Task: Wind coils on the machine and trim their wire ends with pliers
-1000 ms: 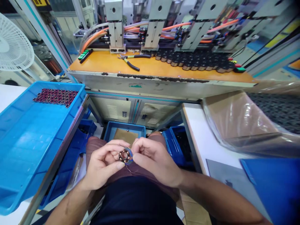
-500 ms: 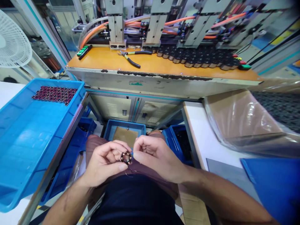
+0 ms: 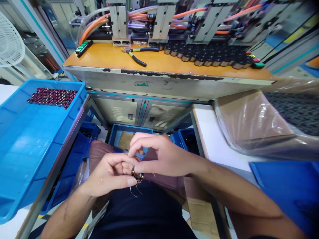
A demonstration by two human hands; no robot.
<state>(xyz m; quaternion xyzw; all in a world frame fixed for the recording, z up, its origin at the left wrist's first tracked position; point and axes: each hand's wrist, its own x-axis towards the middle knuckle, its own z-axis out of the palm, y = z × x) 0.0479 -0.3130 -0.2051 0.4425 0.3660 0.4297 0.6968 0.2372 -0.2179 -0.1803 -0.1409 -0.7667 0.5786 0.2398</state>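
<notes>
My left hand (image 3: 112,172) pinches a small ring-shaped motor stator (image 3: 139,177) with copper windings between its thumb and fingers, low over my lap. Thin loose copper wires (image 3: 134,192) trail down from the stator, and others stick out beside it. My right hand (image 3: 159,156) comes over from the right, its thumb on the stator's upper edge. The bent right fingers reach across the left fingertips and hide part of the stator.
At left, a blue tray (image 3: 42,132) holds rows of wound stators (image 3: 53,97). Cutting pliers (image 3: 137,54) and black cylindrical parts (image 3: 209,54) lie on the orange machine ledge (image 3: 99,59). A plastic-lined box (image 3: 249,122) stands right; a blue bin (image 3: 117,132) sits below.
The right hand has moved from beside the stator to over it, its fingers now across the left fingertips. The stator has tilted and dropped slightly, and the view has shifted a little.
</notes>
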